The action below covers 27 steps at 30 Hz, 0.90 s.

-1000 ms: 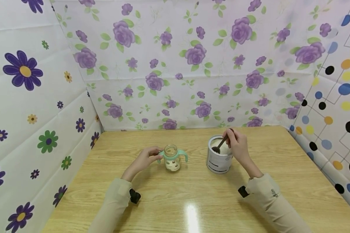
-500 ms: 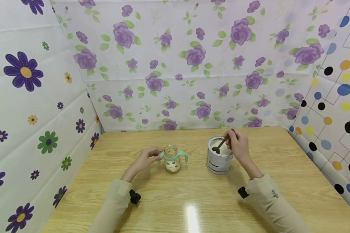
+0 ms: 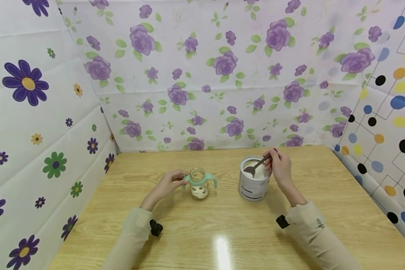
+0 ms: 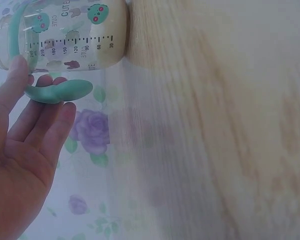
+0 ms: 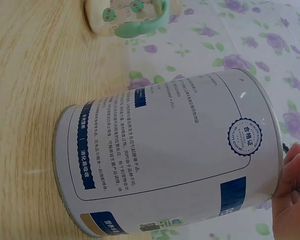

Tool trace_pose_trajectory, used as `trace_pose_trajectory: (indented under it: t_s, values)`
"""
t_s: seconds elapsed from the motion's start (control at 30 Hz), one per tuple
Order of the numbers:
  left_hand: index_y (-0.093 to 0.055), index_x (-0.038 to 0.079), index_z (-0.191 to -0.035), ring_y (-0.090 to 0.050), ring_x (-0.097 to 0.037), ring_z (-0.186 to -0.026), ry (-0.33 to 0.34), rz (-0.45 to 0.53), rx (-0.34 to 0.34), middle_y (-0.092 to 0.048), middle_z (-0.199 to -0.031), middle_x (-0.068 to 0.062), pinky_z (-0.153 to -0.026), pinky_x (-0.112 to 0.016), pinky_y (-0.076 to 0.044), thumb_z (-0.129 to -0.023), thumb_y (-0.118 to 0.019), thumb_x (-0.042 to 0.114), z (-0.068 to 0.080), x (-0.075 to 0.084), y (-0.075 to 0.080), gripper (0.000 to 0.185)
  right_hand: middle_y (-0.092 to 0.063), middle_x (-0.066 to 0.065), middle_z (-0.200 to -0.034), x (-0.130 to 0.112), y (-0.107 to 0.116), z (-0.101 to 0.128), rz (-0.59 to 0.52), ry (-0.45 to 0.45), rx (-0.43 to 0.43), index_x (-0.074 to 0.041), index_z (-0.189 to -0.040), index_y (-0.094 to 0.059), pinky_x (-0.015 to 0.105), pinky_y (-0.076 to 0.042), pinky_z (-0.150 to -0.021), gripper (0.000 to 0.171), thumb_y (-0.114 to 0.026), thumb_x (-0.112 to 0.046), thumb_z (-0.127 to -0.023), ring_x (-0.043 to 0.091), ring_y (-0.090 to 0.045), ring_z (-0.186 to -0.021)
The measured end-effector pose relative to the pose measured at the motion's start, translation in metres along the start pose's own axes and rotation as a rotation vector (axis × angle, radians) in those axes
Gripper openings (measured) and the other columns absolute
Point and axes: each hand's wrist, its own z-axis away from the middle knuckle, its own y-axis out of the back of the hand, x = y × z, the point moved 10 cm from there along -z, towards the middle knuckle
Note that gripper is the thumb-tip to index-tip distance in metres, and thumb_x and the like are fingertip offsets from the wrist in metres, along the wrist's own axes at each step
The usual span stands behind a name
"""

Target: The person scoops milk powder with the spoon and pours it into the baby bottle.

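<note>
On the table (image 3: 222,232), the left hand (image 3: 165,186) pinches the handle of the bottle (image 3: 199,183) while the right hand (image 3: 279,167) grips a spoon (image 3: 256,167) dipped into the open tin (image 3: 253,185) beside it.

A dark scoop (image 3: 254,168) dips into the open white tin (image 3: 253,185) beside an upright green-handled bottle (image 3: 199,184).

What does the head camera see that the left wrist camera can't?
Only the head view shows the white metal tin of powder, the dark scoop and the right hand pinching its handle. Only the left wrist view shows the printed measuring marks on the bottle. Both show the clear baby bottle with mint-green handles, the left hand holding one handle, and the wooden table.
</note>
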Motion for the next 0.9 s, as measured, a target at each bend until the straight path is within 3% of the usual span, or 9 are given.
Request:
trace_pose_trajectory:
  t_s: [0.33, 0.63, 0.9]
  values:
    - [-0.061, 0.006, -0.127, -0.062, -0.034, -0.110, 0.004, 0.004, -0.011, -0.067, -0.116, -0.017, -0.098, -0.052, -0.049, -0.097, -0.060, 0.015, 0.000, 0.004, -0.001, 0.032, -0.057, -0.009, -0.056, 0.012, 0.003, -0.004, -0.025, -0.122, -0.029, 0.008, -0.092, -0.062, 0.017, -0.046, -0.042, 0.039, -0.040, -0.023, -0.105, 0.003, -0.050, -0.044]
    - [-0.061, 0.000, -0.126, -0.061, -0.036, -0.112, -0.007, 0.010, -0.032, -0.065, -0.118, -0.020, -0.099, -0.051, -0.049, -0.096, -0.060, 0.010, 0.011, 0.037, 0.002, 0.031, -0.057, -0.008, -0.057, 0.015, 0.002, -0.003, -0.073, -0.183, -0.076, 0.008, -0.094, -0.060, 0.016, -0.046, -0.043, 0.038, -0.037, -0.020, -0.106, 0.003, -0.050, -0.045]
    - [-0.061, 0.002, -0.126, -0.061, -0.036, -0.112, 0.002, 0.021, -0.031, -0.065, -0.118, -0.020, -0.098, -0.050, -0.050, -0.096, -0.060, 0.012, 0.011, 0.038, 0.002, 0.031, -0.055, -0.007, -0.058, 0.015, 0.003, -0.003, -0.114, -0.213, -0.086, 0.001, -0.089, -0.060, 0.015, -0.044, -0.043, 0.035, -0.036, -0.019, -0.105, 0.003, -0.048, -0.046]
